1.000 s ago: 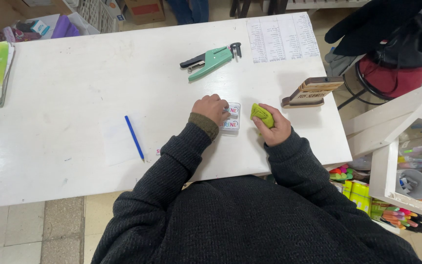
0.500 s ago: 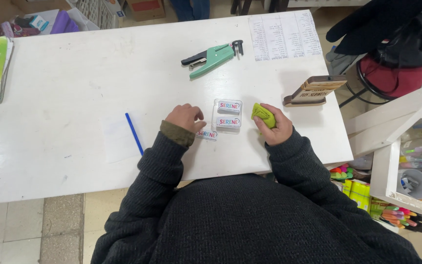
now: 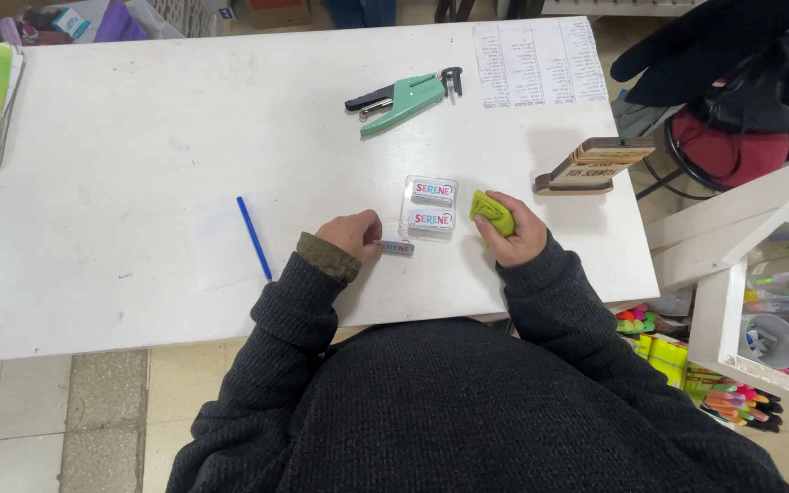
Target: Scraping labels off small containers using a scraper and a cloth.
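From where I stand, the person leans over the near edge of the white table (image 3: 120, 301), dark knitted sleeves out in front. The left hand (image 3: 351, 236) has its fingers curled down on a small flat labelled piece (image 3: 397, 247), pinching its left end against the tabletop. The right hand (image 3: 515, 230) is closed around a soft green cloth (image 3: 491, 212), bunched in the fist with a fold sticking out towards the middle.

Just beyond the small piece, and between the 2 hands, lies a clear plastic case (image 3: 431, 206) holding 2 more labelled pieces, 1 above the other. I judge the loose one belongs with them, so the step in hand seems to be handling it beside the case. To do that well, I would keep the fingertips on the edges of the piece, not its printed face, slide it flat instead of lifting it high, and bring the cloth across only once the piece is held steady.

Left of the hand, a blue pen (image 3: 254, 237) lies on a white sheet (image 3: 221, 245), apart from the work. Farther back rest green pliers-style punch (image 3: 402, 97), a printed list (image 3: 539, 62), and a wooden stand (image 3: 594, 166) near the right edge.
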